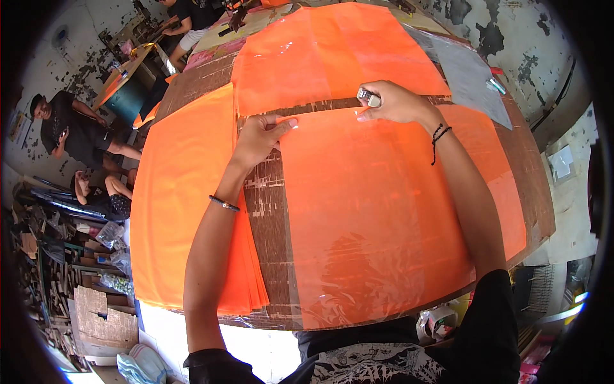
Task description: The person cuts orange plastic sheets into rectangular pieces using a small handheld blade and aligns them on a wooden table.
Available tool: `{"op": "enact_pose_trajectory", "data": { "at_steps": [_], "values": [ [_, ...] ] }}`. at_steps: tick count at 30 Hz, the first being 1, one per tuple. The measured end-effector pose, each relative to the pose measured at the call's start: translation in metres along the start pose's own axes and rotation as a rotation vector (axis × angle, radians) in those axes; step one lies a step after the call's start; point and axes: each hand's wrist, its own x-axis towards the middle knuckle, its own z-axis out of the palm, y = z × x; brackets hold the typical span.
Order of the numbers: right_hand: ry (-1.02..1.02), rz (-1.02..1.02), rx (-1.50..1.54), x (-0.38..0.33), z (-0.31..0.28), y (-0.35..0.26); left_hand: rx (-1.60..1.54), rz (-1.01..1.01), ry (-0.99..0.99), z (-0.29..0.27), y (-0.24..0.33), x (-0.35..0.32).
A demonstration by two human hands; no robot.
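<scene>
A clear plastic sheet lies over orange fabric directly in front of me, its surface shiny and wrinkled near the lower edge. My left hand pinches the far left corner of this sheet between thumb and fingers. Along the same far edge, my right hand is closed around a small metal-ended tool that looks like a stapler. The right thumb presses on the sheet's edge. To the left is a stack of orange fabric pieces, beside my left forearm.
Another orange fabric piece covers the far part of the brown worktable. A grey plastic sheet and a pen-like item lie at the far right. One person stands at left; others are behind. Scrap boards are piled lower left.
</scene>
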Motion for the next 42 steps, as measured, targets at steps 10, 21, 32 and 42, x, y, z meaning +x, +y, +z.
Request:
{"op": "enact_pose_trajectory", "data": {
  "at_steps": [10,21,32,42],
  "values": [
    [-0.056,0.211,0.231,-0.001,0.005,-0.002,0.110,-0.020,-0.018,-0.006,-0.009,0.002],
    [0.006,0.004,0.126,0.008,0.008,0.018,0.134,-0.047,-0.032,-0.010,-0.010,0.005],
    [0.037,0.034,0.113,0.005,0.010,0.014,0.146,-0.087,-0.037,-0.010,-0.006,0.004],
    [-0.072,0.023,0.044,-0.005,-0.019,0.035,0.235,-0.115,-0.025,-0.005,0.007,-0.001]
  ]
}}
